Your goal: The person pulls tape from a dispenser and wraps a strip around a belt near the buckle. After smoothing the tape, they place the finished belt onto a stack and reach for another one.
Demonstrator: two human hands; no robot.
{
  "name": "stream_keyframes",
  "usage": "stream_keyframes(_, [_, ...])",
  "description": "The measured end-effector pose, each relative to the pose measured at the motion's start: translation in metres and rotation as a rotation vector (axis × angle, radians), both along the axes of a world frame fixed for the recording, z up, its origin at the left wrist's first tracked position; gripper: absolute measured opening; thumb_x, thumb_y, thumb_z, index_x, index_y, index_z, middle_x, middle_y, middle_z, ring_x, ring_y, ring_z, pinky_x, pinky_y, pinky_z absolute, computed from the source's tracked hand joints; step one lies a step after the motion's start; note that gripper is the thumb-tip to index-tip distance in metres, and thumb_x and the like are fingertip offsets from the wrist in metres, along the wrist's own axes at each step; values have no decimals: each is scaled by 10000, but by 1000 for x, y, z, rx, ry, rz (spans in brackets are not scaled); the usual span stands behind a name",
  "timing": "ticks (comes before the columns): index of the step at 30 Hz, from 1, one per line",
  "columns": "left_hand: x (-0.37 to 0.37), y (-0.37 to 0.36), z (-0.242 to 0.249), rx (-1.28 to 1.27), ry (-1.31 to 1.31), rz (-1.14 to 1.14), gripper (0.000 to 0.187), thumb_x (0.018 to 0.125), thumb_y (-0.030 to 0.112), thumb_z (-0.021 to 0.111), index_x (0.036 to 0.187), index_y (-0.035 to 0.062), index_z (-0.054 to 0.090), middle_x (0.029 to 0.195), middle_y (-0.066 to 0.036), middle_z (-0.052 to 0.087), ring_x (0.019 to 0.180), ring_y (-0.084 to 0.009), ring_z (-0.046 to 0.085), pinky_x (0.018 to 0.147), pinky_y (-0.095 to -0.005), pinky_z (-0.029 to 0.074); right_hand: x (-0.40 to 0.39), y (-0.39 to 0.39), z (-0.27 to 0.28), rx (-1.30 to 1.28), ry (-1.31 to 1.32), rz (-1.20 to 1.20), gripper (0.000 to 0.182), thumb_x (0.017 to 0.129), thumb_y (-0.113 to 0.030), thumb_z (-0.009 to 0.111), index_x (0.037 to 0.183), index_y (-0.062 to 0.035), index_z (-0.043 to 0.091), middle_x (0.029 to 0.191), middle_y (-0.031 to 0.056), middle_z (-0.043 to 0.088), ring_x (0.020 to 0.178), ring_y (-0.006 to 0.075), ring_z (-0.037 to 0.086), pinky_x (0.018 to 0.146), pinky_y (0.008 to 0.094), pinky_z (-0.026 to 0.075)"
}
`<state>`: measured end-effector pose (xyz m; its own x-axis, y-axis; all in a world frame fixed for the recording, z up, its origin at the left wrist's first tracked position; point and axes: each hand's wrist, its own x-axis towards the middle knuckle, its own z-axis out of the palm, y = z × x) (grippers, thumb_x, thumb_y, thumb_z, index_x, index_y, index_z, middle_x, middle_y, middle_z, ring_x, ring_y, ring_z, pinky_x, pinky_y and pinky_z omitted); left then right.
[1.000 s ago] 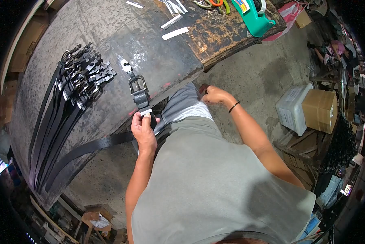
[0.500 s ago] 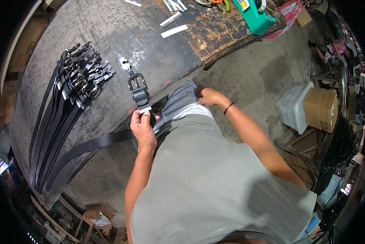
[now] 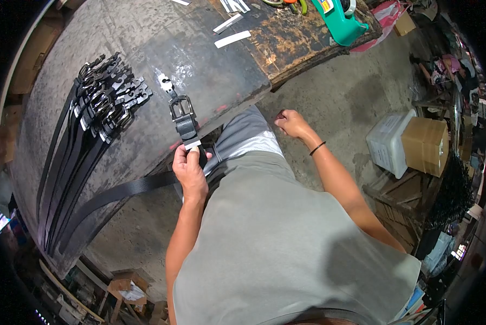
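A black belt (image 3: 140, 185) lies over the table's edge, its metal buckle (image 3: 181, 107) flat on the dark tabletop. My left hand (image 3: 190, 170) grips the belt just below the buckle, with the thumb on a small white strip (image 3: 192, 145) laid across it. To the right of my thigh, my right hand (image 3: 291, 124) hangs in the air above the floor. Its fingers are curled, and what they may hold is too small and dark to tell. On the left of the table lies a bundle of black belts (image 3: 72, 179) with buckles and hangers.
White strips (image 3: 232, 39) lie at the back of the table (image 3: 161, 49). A green tape dispenser (image 3: 347, 27) and orange-and-green-handled tools (image 3: 303, 6) are on the worn wooden part. A plastic bin (image 3: 389, 142) and a cardboard box (image 3: 426, 147) stand at the right.
My right hand has moved away from my thigh, to the right and slightly upward in view. My left hand has stayed on the belt.
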<state>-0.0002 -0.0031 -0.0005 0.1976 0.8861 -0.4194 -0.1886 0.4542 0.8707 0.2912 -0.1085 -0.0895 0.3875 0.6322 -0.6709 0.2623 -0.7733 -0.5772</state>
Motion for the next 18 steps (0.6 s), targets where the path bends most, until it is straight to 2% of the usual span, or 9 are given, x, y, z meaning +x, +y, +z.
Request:
stream_keyframes(2, [1, 0, 1, -5, 2, -1, 79, 894, 80, 519, 951, 31, 543, 827, -23, 560, 692, -103, 557, 628, -283, 532, -2, -2, 10, -25, 74, -102, 277, 817, -201, 640, 952, 40, 624, 792, 114, 648, 658, 174, 614, 609, 321, 480])
stream_keyframes(3, [1, 0, 2, -8, 5, 0, 79, 894, 79, 519, 952, 31, 542, 828, -23, 561, 693, -102, 558, 627, -282, 532, -3, -6, 6, -25, 74, -103, 277, 817, -201, 640, 952, 40, 624, 792, 114, 648, 658, 174, 614, 609, 321, 480])
stream_keyframes(5, [0, 0, 0, -4, 3, -6, 78, 895, 79, 518, 951, 31, 542, 829, -23, 562, 692, -102, 559, 625, -282, 531, -5, -15, -8, 39, 177, -145, 249, 824, -204, 639, 938, 18, 634, 749, 57, 634, 649, 137, 582, 583, 299, 464])
stream_keyframes(9, [2, 0, 3, -14, -4, 18, 73, 889, 58, 511, 923, 4, 546, 811, -39, 573, 652, -108, 559, 623, -274, 519, -18, -15, -6, 35, 219, -145, 243, 797, -189, 660, 929, 14, 640, 729, 48, 634, 658, 141, 580, 582, 284, 463])
stream_keyframes(10, [2, 0, 3, -14, -4, 18, 73, 889, 58, 511, 923, 4, 546, 811, -39, 573, 652, -108, 559, 623, -274, 519, -21, -14, -6, 27, 218, -123, 190, 811, -154, 646, 909, 7, 621, 728, 34, 605, 647, 124, 560, 569, 270, 455])
stream_keyframes(12, [0, 0, 3, -21, 14, -3, 73, 898, 76, 516, 953, 33, 540, 825, -17, 562, 683, -98, 558, 628, -277, 528, -25, -11, -5, 20, 216, -101, 138, 826, -120, 631, 889, -1, 602, 727, 20, 577, 636, 107, 540, 557, 255, 448])
stream_keyframes(18, [0, 0, 1, -20, 9, -4, 78, 898, 75, 511, 960, 36, 540, 833, -17, 561, 686, -98, 556, 631, -273, 524, -27, -7, -8, 14, 177, -99, 81, 786, -55, 646, 824, 0, 601, 700, 30, 576, 594, 111, 533, 508, 254, 438])
